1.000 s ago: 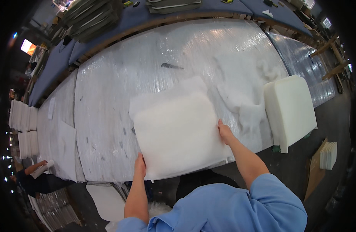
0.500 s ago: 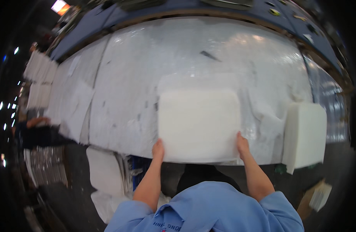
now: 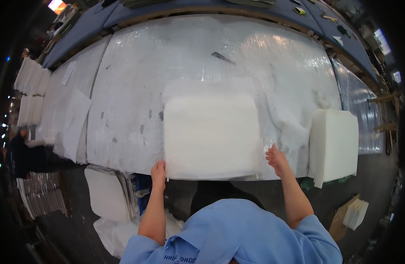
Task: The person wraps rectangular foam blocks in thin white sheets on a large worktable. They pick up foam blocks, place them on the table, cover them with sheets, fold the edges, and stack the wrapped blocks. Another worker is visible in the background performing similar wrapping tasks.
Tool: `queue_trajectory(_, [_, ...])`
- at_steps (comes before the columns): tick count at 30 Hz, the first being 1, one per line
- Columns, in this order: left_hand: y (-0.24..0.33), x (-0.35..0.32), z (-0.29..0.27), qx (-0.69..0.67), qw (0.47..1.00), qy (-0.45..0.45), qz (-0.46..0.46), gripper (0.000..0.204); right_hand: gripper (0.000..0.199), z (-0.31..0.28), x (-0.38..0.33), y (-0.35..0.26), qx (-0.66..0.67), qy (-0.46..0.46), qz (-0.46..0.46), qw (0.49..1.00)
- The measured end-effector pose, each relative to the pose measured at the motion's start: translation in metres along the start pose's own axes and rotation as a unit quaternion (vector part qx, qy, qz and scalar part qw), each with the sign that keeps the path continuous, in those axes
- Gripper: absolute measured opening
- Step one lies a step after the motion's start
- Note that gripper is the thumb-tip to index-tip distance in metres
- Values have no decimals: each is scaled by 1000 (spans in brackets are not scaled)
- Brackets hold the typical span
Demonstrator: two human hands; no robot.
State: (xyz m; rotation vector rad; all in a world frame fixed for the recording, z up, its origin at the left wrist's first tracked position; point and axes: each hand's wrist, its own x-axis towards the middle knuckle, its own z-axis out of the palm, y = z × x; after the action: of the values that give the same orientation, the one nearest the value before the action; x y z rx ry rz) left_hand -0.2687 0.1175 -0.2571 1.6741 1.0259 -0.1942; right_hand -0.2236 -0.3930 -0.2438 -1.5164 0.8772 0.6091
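A white, soft-looking square pad (image 3: 211, 136) with rounded corners lies at the near edge of the wrapped table, on a thin white sheet (image 3: 210, 86) that shows past its far side. My left hand (image 3: 158, 173) is closed at the pad's near left edge, its fingertips partly hidden there. To the right of the pad, and apart from it, my right hand (image 3: 277, 160) hovers open with its fingers spread and nothing in them. Beyond that hand lies a crumpled piece of white wadding (image 3: 290, 127).
A stack of white pads (image 3: 334, 145) stands at the table's right edge. More pads (image 3: 106, 193) are piled below the left edge. At far left is another person's dark sleeve (image 3: 24, 154). A blue-topped table (image 3: 176, 8) runs along the back. A dark strip (image 3: 223, 57) lies mid-table.
My right hand has let go of the pad's right side and moved outward, opening. My left hand stays by the left edge. The whole view has shifted slightly.
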Motion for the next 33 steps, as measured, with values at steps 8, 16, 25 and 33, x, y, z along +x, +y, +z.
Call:
queue_trajectory(8, [-5, -6, 8, -16, 999, -6, -44, 54, 86, 71, -1, 29, -42, 17, 49, 998])
queue_trajectory(16, [17, -12, 6, 26, 995, -86, -50, 55, 75, 17, 22, 45, 46, -25, 79, 996])
queue_trajectory(25, [12, -52, 20, 175, 977, -85, 88, 40, 38, 13, 9, 81, 75, -74, 42, 994])
queue_trajectory(33, [21, -49, 18, 235, 963, -114, 65, 41, 26, 17, 7, 101, 11, 113, -49, 992])
